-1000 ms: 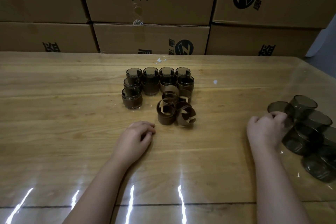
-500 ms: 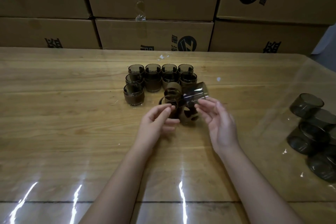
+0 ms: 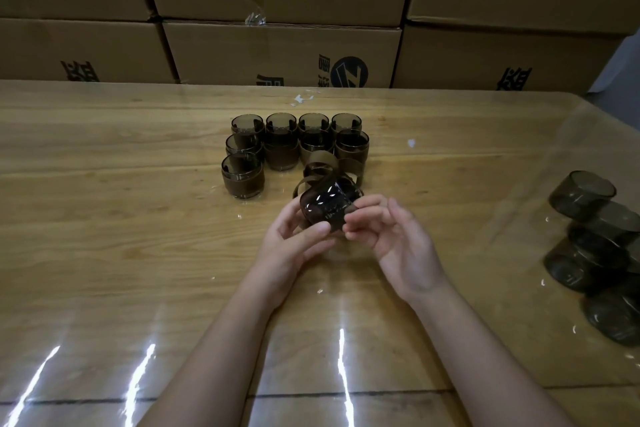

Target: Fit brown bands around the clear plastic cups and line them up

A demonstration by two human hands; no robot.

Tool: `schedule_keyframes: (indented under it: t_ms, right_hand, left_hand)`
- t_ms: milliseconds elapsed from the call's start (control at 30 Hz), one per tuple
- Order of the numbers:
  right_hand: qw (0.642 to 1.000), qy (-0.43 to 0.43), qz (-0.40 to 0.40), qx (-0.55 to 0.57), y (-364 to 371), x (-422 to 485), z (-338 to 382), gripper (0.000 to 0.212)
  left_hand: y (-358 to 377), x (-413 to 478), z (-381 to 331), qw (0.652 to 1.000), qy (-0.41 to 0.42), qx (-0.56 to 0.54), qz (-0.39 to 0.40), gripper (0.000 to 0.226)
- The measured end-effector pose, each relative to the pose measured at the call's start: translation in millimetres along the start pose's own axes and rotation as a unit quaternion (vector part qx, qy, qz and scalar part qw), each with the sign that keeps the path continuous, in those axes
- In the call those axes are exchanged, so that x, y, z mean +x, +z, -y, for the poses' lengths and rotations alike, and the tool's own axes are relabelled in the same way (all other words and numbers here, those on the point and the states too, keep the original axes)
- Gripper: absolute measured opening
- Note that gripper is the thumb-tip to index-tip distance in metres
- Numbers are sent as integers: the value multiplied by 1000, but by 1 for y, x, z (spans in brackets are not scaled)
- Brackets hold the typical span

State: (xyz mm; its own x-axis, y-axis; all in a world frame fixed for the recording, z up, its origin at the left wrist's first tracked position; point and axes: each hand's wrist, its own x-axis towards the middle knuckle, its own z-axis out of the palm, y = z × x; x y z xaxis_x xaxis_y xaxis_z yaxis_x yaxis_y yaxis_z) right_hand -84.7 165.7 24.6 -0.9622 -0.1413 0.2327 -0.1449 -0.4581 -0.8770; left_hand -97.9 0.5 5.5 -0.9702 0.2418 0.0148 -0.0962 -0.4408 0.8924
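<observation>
Above the middle of the table (image 3: 138, 218), the left hand (image 3: 291, 243) curls thumb and fingers around a clear cup (image 3: 325, 208). The right hand (image 3: 391, 239) pinches its other side, remaining fingers loosely spread.

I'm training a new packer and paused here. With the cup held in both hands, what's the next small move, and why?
Probably slip one of the loose bands around the held cup. The left hand and right hand grip it just in front of them, and no band is clearly seated on it yet, unlike the banded cups lined up behind.
</observation>
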Motion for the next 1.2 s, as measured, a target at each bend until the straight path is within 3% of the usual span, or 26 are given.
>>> schedule_keyframes:
  t_ms: [133,233,333,433,600,800,1100,1200]
  right_hand:
    - [998,-51,-15,-41,3,-2,-3,39]
    - [972,-128,-63,-185,8,-4,-6,34]
    - [951,-134,-35,-276,11,-4,-7,36]
    - [961,-90,-16,-259,12,-3,-9,44]
    - [955,-92,-19,-281,10,-4,-12,46]
    - [935,-121,-8,-334,13,-6,-13,43]
    - [934,-119,-29,-337,8,-5,-7,48]
    - [937,-99,-31,-334,6,-3,-6,50]
  left_hand:
    - [1,0,-3,1000,-3,2,0,47]
    - [-1,2,-4,1000,4,-12,-16,43]
    - [-3,2,-6,1000,1,-17,-20,43]
    - [-4,2,-6,999,5,-15,-31,46]
    - [-4,3,-3,997,33,-6,-64,41]
    - [3,2,0,987,90,49,-125,78]
    - [5,1,1,987,83,112,-77,89]
    - [2,0,0,989,79,109,-57,80]
